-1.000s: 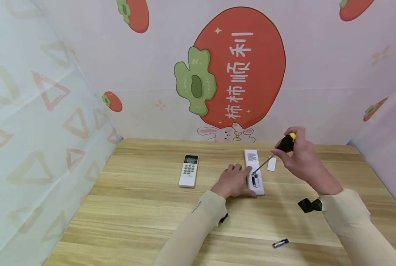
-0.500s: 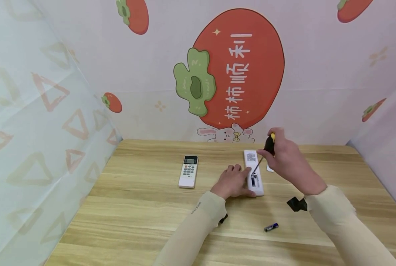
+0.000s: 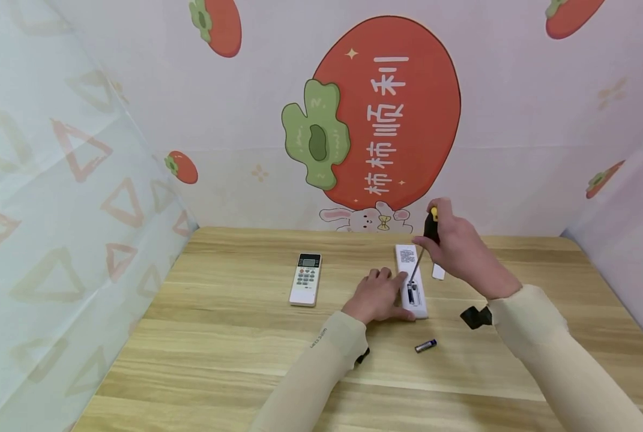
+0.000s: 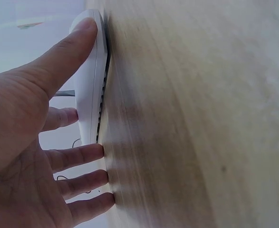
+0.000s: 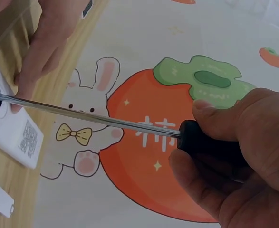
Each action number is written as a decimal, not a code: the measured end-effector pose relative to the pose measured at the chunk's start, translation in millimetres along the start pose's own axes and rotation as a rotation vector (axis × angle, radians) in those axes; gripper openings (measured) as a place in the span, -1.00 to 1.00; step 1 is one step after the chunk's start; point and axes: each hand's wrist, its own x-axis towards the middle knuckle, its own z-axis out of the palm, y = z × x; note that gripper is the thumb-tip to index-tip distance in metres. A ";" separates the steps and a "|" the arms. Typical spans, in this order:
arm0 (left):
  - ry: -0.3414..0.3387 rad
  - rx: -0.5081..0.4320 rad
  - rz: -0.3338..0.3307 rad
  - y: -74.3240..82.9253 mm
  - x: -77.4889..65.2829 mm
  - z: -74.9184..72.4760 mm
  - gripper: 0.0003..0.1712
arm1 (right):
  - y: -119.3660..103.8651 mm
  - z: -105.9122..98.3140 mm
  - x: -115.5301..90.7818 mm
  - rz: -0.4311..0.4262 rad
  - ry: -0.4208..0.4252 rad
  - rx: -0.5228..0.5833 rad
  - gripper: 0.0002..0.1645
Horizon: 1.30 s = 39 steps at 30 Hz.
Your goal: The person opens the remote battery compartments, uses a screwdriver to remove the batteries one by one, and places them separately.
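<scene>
A white remote control [image 3: 406, 257] lies back side up on the table, its battery compartment uncovered with a battery [image 3: 410, 294] inside. Along its left side and near end, my left hand [image 3: 374, 298] presses with straight, spread fingers; the thumb [image 4: 65, 54] rests at the remote's end and other fingertips touch the table. My right hand [image 3: 458, 252] grips the black handle of a screwdriver [image 5: 106, 120]. Its metal tip meets the far end of the battery in the compartment. In front of the remote lies a loose battery [image 3: 425, 345].
A second remote control [image 3: 304, 289], buttons up, lies to the left. The white battery cover [image 3: 438, 272] sits right of the first remote, partly behind the right hand. A printed cloth wall [image 3: 235, 108] stands at the table's back edge.
My right hand has moved left and the screwdriver now stands steeper, its tip still at the compartment. The loose battery has rolled away from me toward the remote. My left hand stays put.
</scene>
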 end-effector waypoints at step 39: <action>0.013 -0.021 -0.007 -0.7 3.6 3.6 0.08 | 18.6 -12.8 22.5 0.185 -0.124 0.133 -0.24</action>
